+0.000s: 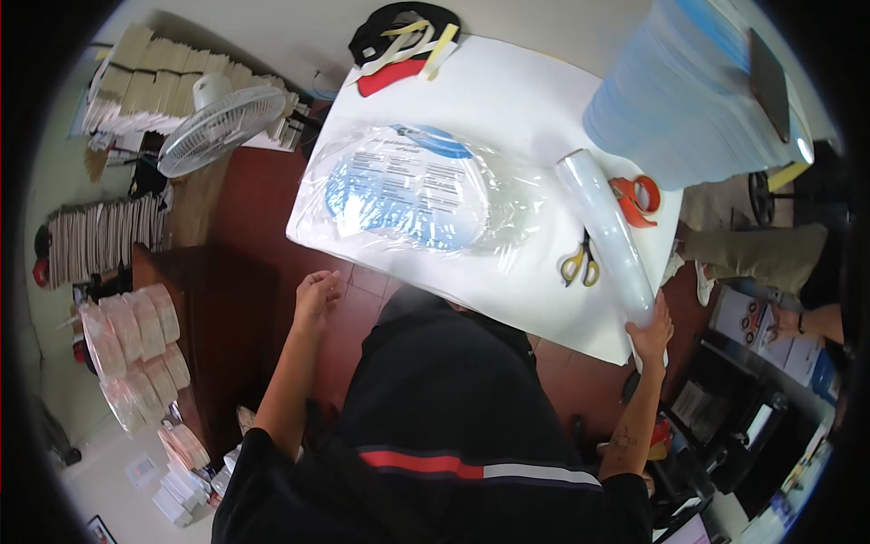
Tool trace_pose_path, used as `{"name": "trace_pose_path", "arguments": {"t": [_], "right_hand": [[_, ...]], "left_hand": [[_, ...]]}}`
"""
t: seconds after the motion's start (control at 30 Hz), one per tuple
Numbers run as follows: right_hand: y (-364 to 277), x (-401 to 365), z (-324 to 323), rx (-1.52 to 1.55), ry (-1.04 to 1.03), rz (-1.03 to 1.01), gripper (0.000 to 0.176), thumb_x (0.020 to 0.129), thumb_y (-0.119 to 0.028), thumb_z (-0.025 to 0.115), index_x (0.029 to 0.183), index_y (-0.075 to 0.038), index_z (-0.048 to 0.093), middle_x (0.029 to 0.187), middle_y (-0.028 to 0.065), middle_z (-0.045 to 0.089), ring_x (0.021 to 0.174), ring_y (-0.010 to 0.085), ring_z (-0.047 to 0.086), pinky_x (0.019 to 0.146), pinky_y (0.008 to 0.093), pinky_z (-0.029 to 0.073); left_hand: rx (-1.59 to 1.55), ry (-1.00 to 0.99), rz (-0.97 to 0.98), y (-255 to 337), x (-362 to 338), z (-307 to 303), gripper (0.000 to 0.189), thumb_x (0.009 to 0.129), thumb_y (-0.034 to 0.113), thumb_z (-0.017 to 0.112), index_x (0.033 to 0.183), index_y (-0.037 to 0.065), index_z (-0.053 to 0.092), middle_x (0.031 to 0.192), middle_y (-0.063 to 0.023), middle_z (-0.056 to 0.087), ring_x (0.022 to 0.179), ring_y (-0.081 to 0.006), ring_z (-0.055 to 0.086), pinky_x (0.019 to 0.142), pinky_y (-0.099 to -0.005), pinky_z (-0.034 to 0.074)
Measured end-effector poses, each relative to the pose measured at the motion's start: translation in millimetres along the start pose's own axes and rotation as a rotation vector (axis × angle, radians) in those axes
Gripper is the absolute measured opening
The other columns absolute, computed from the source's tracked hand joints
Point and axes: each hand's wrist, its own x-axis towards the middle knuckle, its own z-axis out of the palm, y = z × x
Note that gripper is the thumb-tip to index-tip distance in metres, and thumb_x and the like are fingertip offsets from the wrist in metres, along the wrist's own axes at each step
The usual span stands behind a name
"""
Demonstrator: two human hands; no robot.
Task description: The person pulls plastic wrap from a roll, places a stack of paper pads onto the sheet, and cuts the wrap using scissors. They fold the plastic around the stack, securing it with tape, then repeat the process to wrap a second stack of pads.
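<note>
A clear plastic-wrapped package (pixel 408 190) with blue and printed white parts lies on the white table (pixel 471 281). My left hand (pixel 317 297) hangs off the table's front edge, fingers loosely curled and apart, with nothing in it. At the table's right front corner, my right hand (pixel 651 334) is around the near end of a long roll of clear film (pixel 609 236). The roll lies slanted across the right side of the table. Yellow-handled scissors (pixel 580 265) are just left of the roll, and a red tape dispenser (pixel 637 201) is on its right.
A tall stack of blue sheets (pixel 689 100) stands at the table's back right. A black cap (pixel 403 36) and strips lie at the back left. Left of the table are a white fan (pixel 222 130) and paper stacks (pixel 159 77). Another person's arm (pixel 816 322) shows at right.
</note>
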Motion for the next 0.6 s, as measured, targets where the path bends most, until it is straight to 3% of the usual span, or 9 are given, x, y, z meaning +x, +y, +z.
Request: {"name": "trace_pose_path", "arguments": {"t": [0.07, 0.17, 0.2, 0.23, 0.33, 0.37, 0.43, 0.53, 0.6], "right_hand": [[-32.8, 2.1, -5.2, -0.041, 0.143, -0.087, 0.094, 0.063, -0.019, 0.077, 0.15, -0.011, 0.041, 0.139, 0.0168, 0.055, 0.13, 0.0398, 0.049, 0.11, 0.0592, 0.032], [-89.4, 2.6, -3.2, 0.253, 0.27, -0.335, 0.076, 0.066, -0.015, 0.08, 0.136, -0.009, 0.053, 0.126, 0.0145, 0.06, 0.112, 0.0359, 0.057, 0.1, 0.0527, 0.042], [-115.6, -5.6, 9.4, 0.493, 0.186, -0.294, 0.059, 0.07, -0.013, 0.083, 0.124, -0.005, 0.059, 0.115, 0.0102, 0.061, 0.094, 0.027, 0.059, 0.085, 0.0429, 0.049], [-154.7, -19.8, 11.0, 0.621, -0.032, -0.135, 0.057, 0.074, -0.016, 0.086, 0.123, -0.004, 0.06, 0.113, 0.0092, 0.061, 0.09, 0.0214, 0.059, 0.079, 0.0358, 0.05], [-233.9, -45.9, 28.0, 1.214, -0.733, 0.426, 0.074, 0.084, -0.033, 0.082, 0.139, 0.003, 0.049, 0.123, 0.0134, 0.061, 0.093, 0.021, 0.063, 0.07, 0.0309, 0.053], [-249.1, -48.2, 35.6, 1.453, -0.908, 0.531, 0.058, 0.089, -0.028, 0.078, 0.134, 0.0, 0.053, 0.123, 0.0128, 0.063, 0.082, 0.0164, 0.064, 0.07, 0.0304, 0.053], [-267.2, -53.6, 64.1, 1.736, -0.856, 0.594, 0.032, 0.095, -0.017, 0.071, 0.121, -0.003, 0.06, 0.111, 0.0094, 0.067, 0.071, 0.0103, 0.061, 0.07, 0.0301, 0.054], [-257.1, -63.0, 94.3, 1.874, -0.642, 0.525, 0.013, 0.097, -0.013, 0.067, 0.108, -0.007, 0.064, 0.101, 0.0052, 0.067, 0.068, 0.0073, 0.057, 0.071, 0.0311, 0.055], [-249.6, -57.0, 93.0, 1.737, -0.535, 0.54, 0.006, 0.097, -0.01, 0.066, 0.102, -0.008, 0.064, 0.096, 0.0039, 0.066, 0.069, 0.0082, 0.058, 0.073, 0.0312, 0.055]], "left_hand": [[-0.08, 0.009, -0.012, 3.0, 8.3, -12.7, 0.047, 0.086, 0.028, 0.079, 0.121, 0.008, 0.055, 0.098, -0.0024, 0.059, 0.083, -0.017, 0.06, 0.071, -0.0322, 0.046], [-0.264, -0.077, -0.02, 6.9, 31.3, -28.0, 0.051, 0.086, 0.03, 0.08, 0.125, 0.01, 0.054, 0.11, -0.0046, 0.058, 0.093, -0.0182, 0.059, 0.076, -0.0333, 0.046], [-0.306, -0.105, -0.021, 11.4, 38.5, -29.5, 0.051, 0.086, 0.031, 0.08, 0.126, 0.01, 0.054, 0.113, -0.0055, 0.058, 0.094, -0.0185, 0.059, 0.075, -0.0316, 0.046], [-0.347, -0.14, -0.023, 15.8, 47.0, -30.6, 0.052, 0.087, 0.032, 0.08, 0.127, 0.01, 0.054, 0.116, -0.0065, 0.058, 0.094, -0.0188, 0.059, 0.074, -0.0299, 0.046], [-0.479, -0.261, -0.112, 22.7, 83.3, -38.0, 0.046, 0.091, 0.029, 0.077, 0.127, 0.011, 0.056, 0.117, -0.0046, 0.06, 0.09, -0.0162, 0.059, 0.07, -0.0246, 0.046], [-0.456, -0.293, -0.096, 23.9, 92.2, -39.5, 0.041, 0.092, 0.027, 0.076, 0.125, 0.01, 0.057, 0.114, -0.0039, 0.062, 0.088, -0.0153, 0.06, 0.068, -0.0232, 0.046], [-0.408, -0.349, -0.063, 27.3, 111.1, -49.1, 0.032, 0.094, 0.023, 0.074, 0.12, 0.01, 0.06, 0.108, -0.0025, 0.065, 0.083, -0.0134, 0.06, 0.066, -0.0205, 0.046], [-0.371, -0.4, -0.04, 27.7, 142.9, -68.8, 0.016, 0.096, 0.014, 0.071, 0.109, 0.007, 0.064, 0.095, -0.0016, 0.068, 0.082, -0.012, 0.064, 0.066, -0.0216, 0.051], [-0.347, -0.475, -0.037, 28.8, 156.9, -69.6, 0.01, 0.096, 0.009, 0.069, 0.105, 0.006, 0.065, 0.092, -0.0029, 0.069, 0.086, -0.0134, 0.066, 0.07, -0.0226, 0.054]]}}
